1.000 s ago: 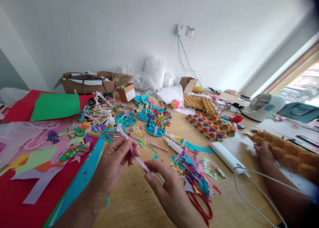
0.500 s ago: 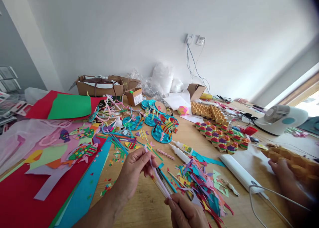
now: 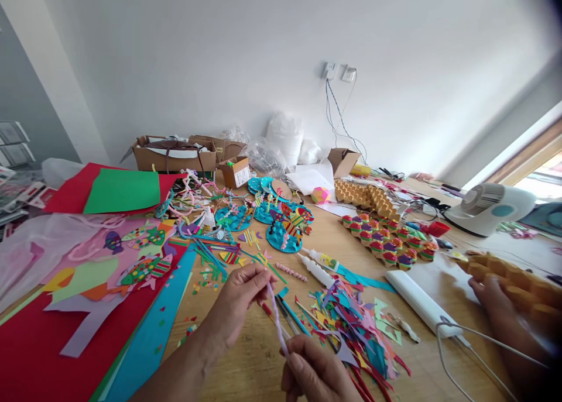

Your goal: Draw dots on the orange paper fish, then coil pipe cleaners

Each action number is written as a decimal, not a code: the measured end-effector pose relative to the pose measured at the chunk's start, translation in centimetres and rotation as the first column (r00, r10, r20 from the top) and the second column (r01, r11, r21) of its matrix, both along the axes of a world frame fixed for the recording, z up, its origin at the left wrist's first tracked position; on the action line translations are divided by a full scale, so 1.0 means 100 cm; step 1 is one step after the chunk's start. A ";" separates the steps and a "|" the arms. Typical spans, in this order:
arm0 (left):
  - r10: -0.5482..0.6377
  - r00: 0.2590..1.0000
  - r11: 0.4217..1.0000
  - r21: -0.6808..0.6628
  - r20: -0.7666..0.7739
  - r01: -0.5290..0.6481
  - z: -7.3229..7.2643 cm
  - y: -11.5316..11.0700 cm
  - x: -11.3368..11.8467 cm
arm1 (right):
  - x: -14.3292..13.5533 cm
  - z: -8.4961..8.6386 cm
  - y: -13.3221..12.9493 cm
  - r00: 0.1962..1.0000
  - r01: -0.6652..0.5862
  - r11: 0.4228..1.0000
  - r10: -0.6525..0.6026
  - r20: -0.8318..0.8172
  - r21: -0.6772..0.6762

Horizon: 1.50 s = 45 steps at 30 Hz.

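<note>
The left hand (image 3: 243,296) pinches the upper end of a lilac pipe cleaner (image 3: 277,320) between thumb and index finger, the other fingers curled in beneath. The right hand (image 3: 316,370) grips the lower end between thumb and fingertips, its remaining fingers folded toward the palm. The pipe cleaner runs between the two hands, slanting down to the right with a slight bow, above the wooden tabletop (image 3: 237,361) and some pens (image 3: 288,317). The left forearm reaches in from the lower left, back of the hand upward; the right hand enters at the bottom edge, nearer the body, fingers pointing up and left. Coloured paper scraps (image 3: 357,320) lie just beyond the right hand.
</note>
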<state>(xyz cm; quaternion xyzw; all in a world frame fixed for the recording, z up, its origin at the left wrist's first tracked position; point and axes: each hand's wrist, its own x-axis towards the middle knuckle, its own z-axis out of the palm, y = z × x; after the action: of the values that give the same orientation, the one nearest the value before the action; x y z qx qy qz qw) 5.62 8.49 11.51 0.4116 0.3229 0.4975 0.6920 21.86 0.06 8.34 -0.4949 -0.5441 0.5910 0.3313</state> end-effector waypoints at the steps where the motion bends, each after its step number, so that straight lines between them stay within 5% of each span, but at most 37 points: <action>1: -0.030 0.999 0.999 0.013 -0.023 0.030 0.002 -0.004 0.003 | -0.002 0.006 0.003 0.997 0.006 1.000 -0.007 -0.077 -0.014; 4: -0.078 0.993 0.996 0.044 -0.088 0.082 0.005 -0.011 0.009 | -0.010 0.016 0.011 0.982 0.012 1.000 -0.015 -0.187 -0.017; 8: -0.001 0.988 0.993 0.114 -0.156 0.019 0.006 -0.010 0.007 | -0.021 0.013 0.020 0.974 0.070 0.996 -0.079 -0.213 -0.053; 16: 0.219 0.903 0.924 0.376 -0.369 -0.070 0.004 -0.002 0.002 | -0.022 -0.003 0.018 0.984 0.160 0.980 -0.168 0.061 0.122; 22: 0.184 0.982 0.983 0.008 0.046 -0.184 0.003 0.004 -0.003 | -0.028 -0.002 0.022 0.970 0.118 0.986 -0.139 0.197 0.114; 25: 0.202 0.979 0.977 0.073 -0.002 -0.202 0.005 0.010 -0.014 | -0.027 0.018 0.029 0.939 0.200 0.955 -0.251 0.234 0.221; 29: 0.193 0.964 0.961 0.233 -0.182 -0.148 0.013 0.011 -0.024 | -0.026 0.041 0.037 0.860 0.087 0.900 -0.284 0.424 0.426; 34: 0.168 0.890 0.909 0.415 -0.423 0.026 0.018 0.008 -0.025 | -0.033 0.036 0.039 0.693 -0.080 0.778 -0.406 0.596 0.623; 38: 0.236 0.834 0.879 0.476 -0.500 0.037 0.012 0.011 -0.021 | -0.038 0.029 0.035 0.626 -0.182 0.730 -0.430 0.650 0.658; 41: 0.222 0.852 0.900 0.436 -0.473 0.008 0.007 0.014 -0.019 | -0.037 0.026 0.033 0.615 -0.183 0.716 -0.451 0.647 0.674; 45: 0.089 0.937 0.978 0.208 -0.338 -0.018 0.006 0.014 -0.016 | -0.031 0.018 0.035 0.652 -0.138 0.689 -0.478 0.589 0.712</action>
<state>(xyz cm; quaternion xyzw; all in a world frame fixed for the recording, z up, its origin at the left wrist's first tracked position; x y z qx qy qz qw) 3.98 9.87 12.09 0.5513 0.3986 0.4664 0.5654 18.77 3.55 10.12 -0.5771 -0.7570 0.0465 0.3029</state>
